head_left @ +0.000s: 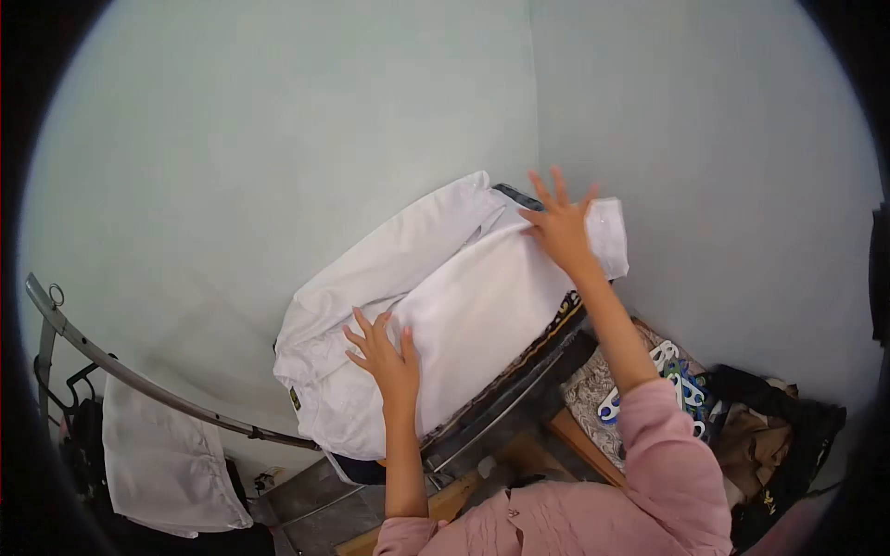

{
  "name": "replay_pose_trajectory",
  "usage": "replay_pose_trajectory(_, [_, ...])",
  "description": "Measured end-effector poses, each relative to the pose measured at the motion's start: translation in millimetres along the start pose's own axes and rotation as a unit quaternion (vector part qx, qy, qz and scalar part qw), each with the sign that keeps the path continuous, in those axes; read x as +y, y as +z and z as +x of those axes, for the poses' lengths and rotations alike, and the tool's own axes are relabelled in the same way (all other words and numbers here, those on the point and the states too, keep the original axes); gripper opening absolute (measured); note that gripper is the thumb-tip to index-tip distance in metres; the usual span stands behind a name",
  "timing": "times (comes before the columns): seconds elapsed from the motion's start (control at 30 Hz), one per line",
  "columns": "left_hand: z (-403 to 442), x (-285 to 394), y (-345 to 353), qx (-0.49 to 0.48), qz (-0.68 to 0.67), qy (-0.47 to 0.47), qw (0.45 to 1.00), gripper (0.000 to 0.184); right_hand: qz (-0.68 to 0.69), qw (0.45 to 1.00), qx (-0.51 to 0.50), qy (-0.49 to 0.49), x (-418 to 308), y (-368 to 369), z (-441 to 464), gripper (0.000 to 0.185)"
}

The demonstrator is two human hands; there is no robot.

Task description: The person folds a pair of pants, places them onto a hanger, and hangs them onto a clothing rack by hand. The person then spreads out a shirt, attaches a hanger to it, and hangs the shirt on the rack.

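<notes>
A white garment [482,296] lies spread on a narrow raised surface against the wall. Two long parts of it run toward the upper right, and a small dark-and-yellow label [296,399] shows at its left end; I cannot tell whether it is trousers or a shirt. My left hand [385,361] rests over the garment's gathered left part, fingers spread. Farther up and to the right, my right hand [563,227] is over the far end of the cloth, also with fingers apart. Neither hand grips anything. Dark patterned cloth [556,324] shows under the garment's near edge.
At left, a curved metal rail [139,371] stands beside hanging white cloth [162,454]. Several plastic hangers [681,385] lie on patterned fabric at right, next to a dark heap of clothes [779,435]. Walls [649,111] meet in a corner behind the garment.
</notes>
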State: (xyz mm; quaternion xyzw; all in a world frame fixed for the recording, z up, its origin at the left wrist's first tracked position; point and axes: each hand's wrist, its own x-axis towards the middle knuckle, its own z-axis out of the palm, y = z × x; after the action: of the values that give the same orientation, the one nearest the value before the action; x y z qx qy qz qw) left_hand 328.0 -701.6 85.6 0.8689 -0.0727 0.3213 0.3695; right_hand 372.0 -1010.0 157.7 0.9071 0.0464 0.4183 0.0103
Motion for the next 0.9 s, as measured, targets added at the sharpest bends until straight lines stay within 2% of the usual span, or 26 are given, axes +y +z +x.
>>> replay_pose_trajectory(0.03, [-4.2, 3.6, -15.6, -0.057, 0.101, 0.049, 0.992, 0.046, -0.035, 0.998, -0.032, 0.039, -14.4, 50.3, 6.0, 0.037])
replay_pose_trajectory(0.07, [-13.2, 4.4, -21.1, -0.054, 0.103, 0.05, 0.992, 0.046, -0.069, 0.992, -0.066, 0.079, -33.9, 85.6, 6.4, 0.042])
replay_pose_trajectory(0.13, [-28.6, -1.6, -25.3, -0.183, 0.243, 0.038, 0.952, 0.054, 0.057, 0.989, -0.121, 0.065, -93.0, 94.3, -5.9, 0.045])
replay_pose_trajectory(0.17, [-34.2, -14.2, -23.0, -0.178, 0.243, 0.037, 0.953, 0.054, 0.06, 0.99, -0.128, -0.019, -125.5, 105.1, -23.2, 0.048])
replay_pose_trajectory(0.2, [-41.6, -29.6, -17.6, -0.191, 0.241, 0.022, 0.951, 0.055, 0.199, 0.955, -0.194, -0.103, -156.3, 93.1, -39.4, 0.051])
replay_pose_trajectory(0.23, [-49.2, -42.5, -13.7, -0.204, 0.24, 0.008, 0.949, 0.056, 0.266, 0.916, -0.224, -0.202, -183.8, 88.2, -62.7, 0.05])
replay_pose_trajectory(0.3, [-65.2, -64.5, -12.5, -0.222, 0.232, 0.009, 0.947, 0.057, 0.272, 0.765, -0.399, -0.427, -206.9, 58.0, -75.2, 0.052])
replay_pose_trajectory(0.37, [-63.2, -65.1, -12.5, -0.229, 0.222, -0.009, 0.948, 0.058, 0.255, 0.783, -0.393, -0.409, -169.1, 76.3, -77.3, 0.053])
replay_pose_trajectory(0.4, [-60.6, -63.6, -15.9, -0.237, 0.23, -0.014, 0.944, 0.06, 0.248, 0.859, -0.29, -0.341, -127.9, 101.5, -79.3, 0.055])
replay_pose_trajectory(0.43, [-60.1, -63.4, -15.0, -0.237, 0.225, -0.015, 0.945, 0.06, 0.127, 0.901, -0.345, -0.232, -87.4, 117.4, -72.1, 0.056])
replay_pose_trajectory(0.47, [-59.6, -64.0, -14.1, -0.237, 0.218, -0.016, 0.947, 0.06, 0.072, 0.916, -0.369, -0.14, -37.5, 134.7, -66.2, 0.057])
replay_pose_trajectory(0.5, [-58.9, -64.3, -13.7, -0.236, 0.214, -0.016, 0.948, 0.06, -0.018, 0.897, -0.441, -0.014, -2.8, 133.2, -54.0, 0.057])
replay_pose_trajectory(0.53, [-59.0, -63.2, -12.6, -0.241, 0.218, -0.019, 0.946, 0.06, -0.066, 0.911, -0.397, 0.089, 30.6, 141.0, -57.4, 0.058])
replay_pose_trajectory(0.57, [-58.4, -62.6, -11.9, -0.246, 0.222, -0.019, 0.943, 0.061, 0.008, 0.891, -0.424, 0.158, 42.6, 128.7, -52.8, 0.06])
replay_pose_trajectory(0.6, [-56.1, -61.4, -11.5, -0.244, 0.217, -0.016, 0.945, 0.061, 0.003, 0.893, -0.421, 0.161, 34.6, 133.2, -51.9, 0.06])
replay_pose_trajectory(0.67, [-56.4, -60.3, -11.7, -0.257, 0.22, -0.026, 0.941, 0.062, -0.145, 0.91, -0.378, 0.093, -17.3, 153.4, -62.5, 0.06])
replay_pose_trajectory(0.7, [-57.6, -63.1, -10.0, -0.256, 0.221, -0.021, 0.941, 0.063, 0.018, 0.922, -0.387, 0.027, -59.9, 123.0, -57.2, 0.06])
replay_pose_trajectory(0.73, [-59.5, -65.5, -9.5, -0.257, 0.219, -0.02, 0.941, 0.063, 0.18, 0.9, -0.396, -0.032, -99.2, 105.4, -60.3, 0.06])
replay_pose_trajectory(0.77, [-61.1, -68.0, -9.0, -0.258, 0.216, -0.017, 0.942, 0.063, 0.252, 0.882, -0.349, -0.191, -134.3, 113.2, -84.5, 0.06])
replay_pose_trajectory(0.8, [-60.2, -69.9, -8.3, -0.257, 0.215, -0.014, 0.942, 0.063, 0.293, 0.834, -0.324, -0.336, -160.9, 99.9, -95.4, 0.06])
replay_pose_trajectory(0.83, [-58.1, -69.2, -8.8, -0.255, 0.216, -0.012, 0.943, 0.063, 0.292, 0.836, -0.321, -0.336, -159.5, 95.3, -91.9, 0.06])
replay_pose_trajectory(0.9, [-57.7, -66.2, -13.5, -0.26, 0.209, -0.017, 0.943, 0.063, 0.236, 0.808, -0.4, -0.362, -143.4, 88.8, -86.9, 0.058])
